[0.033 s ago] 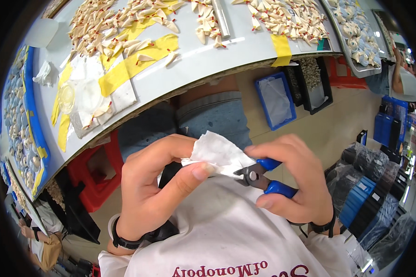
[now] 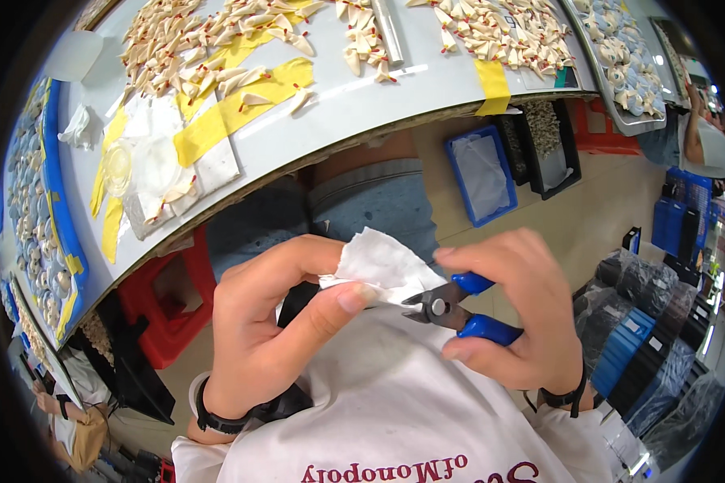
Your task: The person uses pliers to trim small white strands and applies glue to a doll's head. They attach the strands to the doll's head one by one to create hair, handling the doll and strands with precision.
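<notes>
- Left hand (image 2: 270, 322): thumb and forefinger pressed together on a white tissue (image 2: 379, 262), pinching its near edge; the other fingers curl under. A dark band sits at the wrist.
- Tissue: crumpled, bunched between the two hands, its right edge lying against the metal head of the cutters (image 2: 451, 310).
- Right hand (image 2: 519, 322): fingers wrapped round the blue handles of the cutters, forefinger stretched over the top handle and touching the tissue. A dark band at this wrist too.
- Cutters: held level, nose pointing toward the left hand; the metal tips meet the tissue just beside the left thumb. Whether the blades are parted cannot be told.
- Below both hands: a white shirt (image 2: 395, 410) with red print, the person's own.
- Beyond the hands: knees in blue denim (image 2: 379, 205), then the edge of a grey table (image 2: 354, 101).
- On the table, well apart from the hands: heaps of small pale pieces (image 2: 491, 28) with red tips, strips of yellow tape (image 2: 234, 109), a clear round lid (image 2: 119, 165).
- Left of the left hand, under the table: a red stool (image 2: 165, 302).
- Beyond the right hand, on the floor: a blue tray (image 2: 479, 173) and a black tray (image 2: 544, 141) side by side.
- Right of the right hand: stacked blue and black crates (image 2: 636, 346).
- Far left: a blue tray (image 2: 32, 217) of pale parts.
</notes>
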Motion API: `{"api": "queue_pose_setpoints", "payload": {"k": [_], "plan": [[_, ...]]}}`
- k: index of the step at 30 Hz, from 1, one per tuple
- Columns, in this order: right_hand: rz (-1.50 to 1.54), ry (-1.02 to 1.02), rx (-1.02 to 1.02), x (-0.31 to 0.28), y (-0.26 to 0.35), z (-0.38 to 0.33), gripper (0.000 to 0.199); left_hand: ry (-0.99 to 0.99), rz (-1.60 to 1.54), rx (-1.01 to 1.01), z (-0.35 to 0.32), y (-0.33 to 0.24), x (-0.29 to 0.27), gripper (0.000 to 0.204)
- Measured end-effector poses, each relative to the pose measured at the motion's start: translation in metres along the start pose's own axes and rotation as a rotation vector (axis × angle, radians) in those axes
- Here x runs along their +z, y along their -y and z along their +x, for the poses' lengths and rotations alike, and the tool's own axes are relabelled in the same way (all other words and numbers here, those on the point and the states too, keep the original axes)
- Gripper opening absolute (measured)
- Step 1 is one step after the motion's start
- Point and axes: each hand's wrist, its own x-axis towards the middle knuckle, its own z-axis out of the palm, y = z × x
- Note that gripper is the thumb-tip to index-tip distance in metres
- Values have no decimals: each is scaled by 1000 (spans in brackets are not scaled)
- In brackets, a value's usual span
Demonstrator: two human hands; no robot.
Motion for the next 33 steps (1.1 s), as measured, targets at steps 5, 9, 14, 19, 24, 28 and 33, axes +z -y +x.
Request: {"api": "queue_pose_setpoints", "payload": {"k": [5,9,14,19,24,28,33], "plan": [[-430,-82,-149,-9,8,7,57,29,19,-54,-1,-2,0,13],[-520,-118,-169,-8,8,10,57,52,20,-37,-2,1,-2,15],[-541,-106,-176,-7,9,13,58,163,-205,-16,0,7,-10,25],[-530,-111,-167,-6,10,14,61,265,-468,-109,3,19,-15,25],[-523,-79,-141,-4,13,14,60,261,-477,-103,4,23,-10,24],[-613,-42,-134,-2,17,15,58,172,-332,-100,8,18,-2,21],[-719,-30,-151,10,15,15,56,15,384,82,10,9,10,6]]}}
